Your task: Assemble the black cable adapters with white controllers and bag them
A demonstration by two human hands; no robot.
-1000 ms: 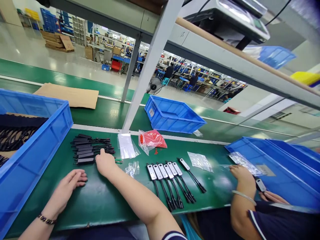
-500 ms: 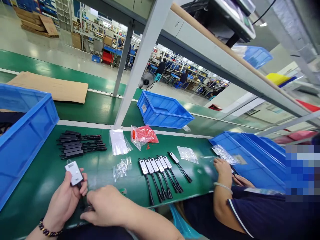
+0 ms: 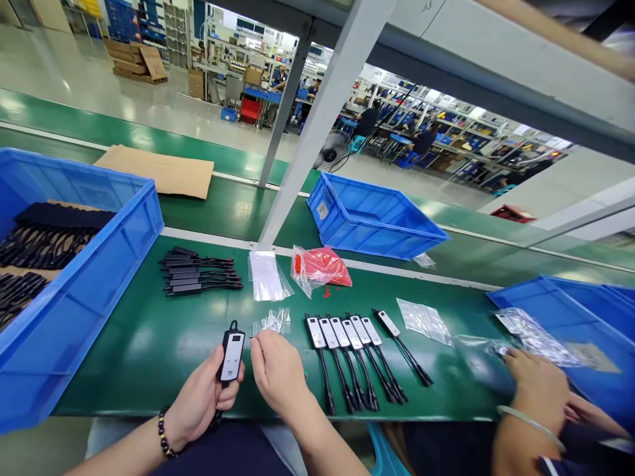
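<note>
My left hand (image 3: 206,390) is closed around a small black device with a silver-white face (image 3: 232,357). The device stands upright, with a loop on top and its lower end hidden in my fingers. To its right, my right hand (image 3: 280,367) is closed, knuckles up, apart from the device. A tiny dark tip shows at its fingertips, too small to name. Just behind that hand lie small clear sleeves (image 3: 278,320). A row of similar white-faced devices with black cables (image 3: 342,334) lies to the right. Black cabled devices (image 3: 186,277) are piled at the back left.
A blue crate (image 3: 114,244) with black cabled parts stands left; another blue crate (image 3: 377,231) sits behind. Clear bags (image 3: 268,277), a bag of red rings (image 3: 327,266) and a flat plastic bag (image 3: 424,320) lie on the bench. A co-worker's hand (image 3: 538,383) works at right.
My right hand has moved from below the device to its right, beside the clear sleeves. The device is now held more upright. The whole view has swung left.
</note>
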